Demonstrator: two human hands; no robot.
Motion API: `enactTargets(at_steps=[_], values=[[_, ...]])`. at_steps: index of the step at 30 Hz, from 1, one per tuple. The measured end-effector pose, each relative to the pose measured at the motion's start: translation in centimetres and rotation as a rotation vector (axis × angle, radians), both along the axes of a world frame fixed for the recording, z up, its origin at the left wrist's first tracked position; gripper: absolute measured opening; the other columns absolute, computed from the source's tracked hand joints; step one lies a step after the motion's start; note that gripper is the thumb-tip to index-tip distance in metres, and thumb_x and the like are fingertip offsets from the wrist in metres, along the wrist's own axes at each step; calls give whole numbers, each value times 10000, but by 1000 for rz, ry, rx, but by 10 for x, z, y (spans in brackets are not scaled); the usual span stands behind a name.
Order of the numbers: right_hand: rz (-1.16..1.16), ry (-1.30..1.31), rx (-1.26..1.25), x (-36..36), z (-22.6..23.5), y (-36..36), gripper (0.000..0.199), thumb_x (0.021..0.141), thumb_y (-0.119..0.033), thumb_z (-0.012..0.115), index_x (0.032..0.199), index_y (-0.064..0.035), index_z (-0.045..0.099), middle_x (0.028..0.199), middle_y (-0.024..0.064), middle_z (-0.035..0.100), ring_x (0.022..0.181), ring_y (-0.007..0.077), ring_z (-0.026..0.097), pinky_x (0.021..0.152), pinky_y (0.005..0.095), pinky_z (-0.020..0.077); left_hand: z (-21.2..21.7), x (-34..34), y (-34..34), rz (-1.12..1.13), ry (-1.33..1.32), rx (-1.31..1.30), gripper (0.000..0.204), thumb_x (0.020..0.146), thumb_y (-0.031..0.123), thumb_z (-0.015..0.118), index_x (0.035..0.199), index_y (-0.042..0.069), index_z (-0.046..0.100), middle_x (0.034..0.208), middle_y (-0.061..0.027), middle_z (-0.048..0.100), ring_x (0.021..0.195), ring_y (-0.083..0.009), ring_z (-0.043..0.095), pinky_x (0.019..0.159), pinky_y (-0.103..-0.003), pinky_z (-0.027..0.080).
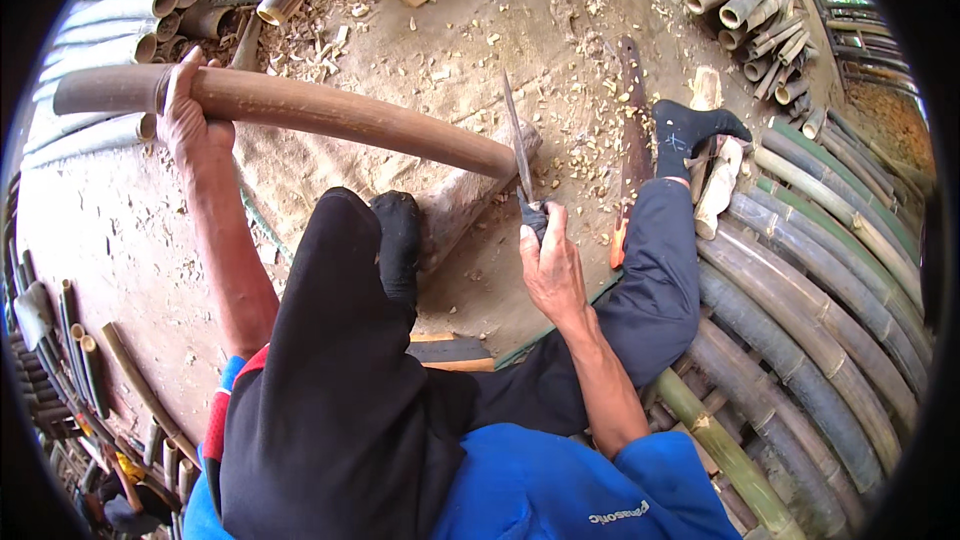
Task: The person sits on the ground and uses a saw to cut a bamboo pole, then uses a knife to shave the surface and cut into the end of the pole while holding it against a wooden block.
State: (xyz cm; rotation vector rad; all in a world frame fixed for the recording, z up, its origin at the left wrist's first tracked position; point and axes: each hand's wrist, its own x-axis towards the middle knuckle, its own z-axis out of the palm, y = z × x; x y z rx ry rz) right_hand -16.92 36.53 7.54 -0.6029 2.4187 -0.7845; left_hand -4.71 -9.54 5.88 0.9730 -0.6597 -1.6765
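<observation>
Both hands were busy: the left hand [192,125] gripped the bamboo pole [330,112], its far end resting on a wooden block [470,195]; the right hand [550,265] clenched a knife [518,145] at that end. Short, controlled strokes away from the legs seemed wisest.

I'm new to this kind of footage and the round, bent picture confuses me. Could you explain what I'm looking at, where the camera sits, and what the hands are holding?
The camera is worn on a person's head and looks down, so you see their own arms and legs. Its wide lens bends straight edges near the rim. The person sits on the ground. The left hand grips a long brown bamboo pole, whose far end rests on a wooden block. The right hand holds a knife, its blade at the pole's end. Wood chips litter the dirt floor, and stacked bamboo poles lie to the right.
</observation>
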Motion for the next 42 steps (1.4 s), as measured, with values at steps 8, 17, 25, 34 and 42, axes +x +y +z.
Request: enactTargets(at_steps=[8, 17, 25, 34, 42], values=[[124, 271, -238, -5, 44, -22, 392, 1009, -217, 626, 1287, 4, 460, 928, 278, 689, 793, 458, 706, 644, 496, 544, 10, -7, -3, 28, -80, -80, 322, 717, 11, 861, 939, -9, 630, 842, -126, 680, 731, -289, 710, 703, -434, 628], [43, 36, -44, -9, 39, -22, 298, 1020, -242, 600, 1164, -12, 479, 813, 271, 678, 773, 498, 681, 617, 530, 515, 24, 3, -5, -132, 3, -123, 386, 732, 21, 844, 1023, -8, 592, 860, -160, 679, 757, -300, 708, 721, -477, 620], [47, 116, 337, -20, -39, 13, 374, 1043, -376, 524, 1117, -18, 445, 788, 308, 670, 752, 515, 674, 632, 602, 488, 18, -31, 15, -188, -11, -96, 249, 832, 95, 780, 1024, -4, 655, 920, -142, 681, 867, -273, 692, 897, -431, 565], [26, 150, -158, 12, 29, -16, 318, 1034, -334, 556, 1118, -38, 474, 880, 320, 676, 831, 527, 662, 669, 589, 494, 27, 4, 0, -386, 116, -279, 389, 859, 123, 751, 1191, 16, 580, 1067, -140, 650, 1018, -273, 645, 977, -457, 528], [10, 71, 54, 0, -8, -13, 377, 1020, -369, 573, 1168, -40, 463, 844, 313, 668, 800, 530, 655, 647, 593, 489, 21, 16, 18, -55, 43, -60, 512, 751, 155, 878, 1139, -19, 593, 947, -144, 660, 856, -267, 673, 773, -445, 601]])
